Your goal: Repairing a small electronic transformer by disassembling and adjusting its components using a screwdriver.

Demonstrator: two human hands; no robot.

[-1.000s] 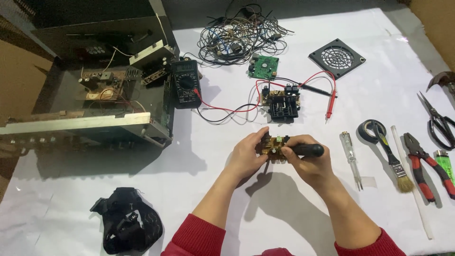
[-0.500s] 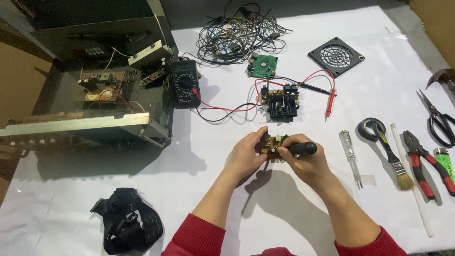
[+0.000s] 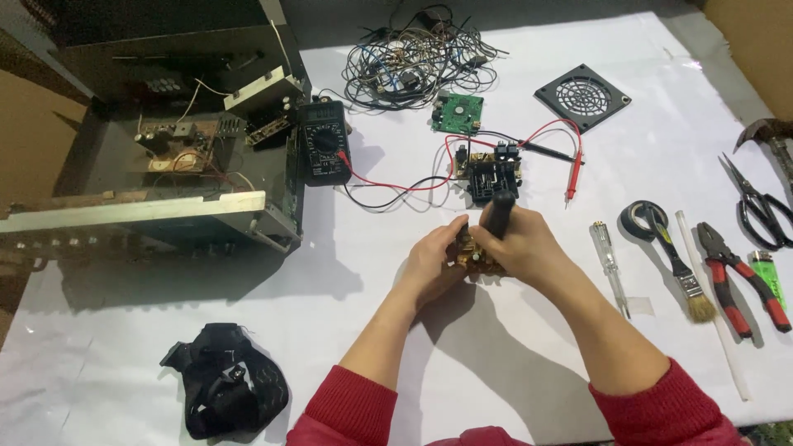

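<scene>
My left hand (image 3: 431,258) grips a small brown circuit board (image 3: 471,253) just above the white table cover (image 3: 347,330). My right hand (image 3: 525,244) is closed around a black-handled screwdriver (image 3: 499,213), whose handle points up and away while its tip meets the board. Both hands touch at the board. The tip itself is hidden between my fingers.
Beyond the hands lie a board with black parts (image 3: 492,172), a green board (image 3: 457,112), a black multimeter (image 3: 324,152) with red and black leads, and tangled wires (image 3: 417,58). An opened device chassis (image 3: 165,165) fills the left. Tape, brush (image 3: 681,272), pliers (image 3: 739,281), scissors (image 3: 764,211), tester pen (image 3: 610,264), fan grille (image 3: 582,97) right; black cloth (image 3: 223,388) near left.
The screwdriver handle has swung from lying sideways to the right to pointing up and away. My right hand has turned over the board; my left hand has kept its hold.
</scene>
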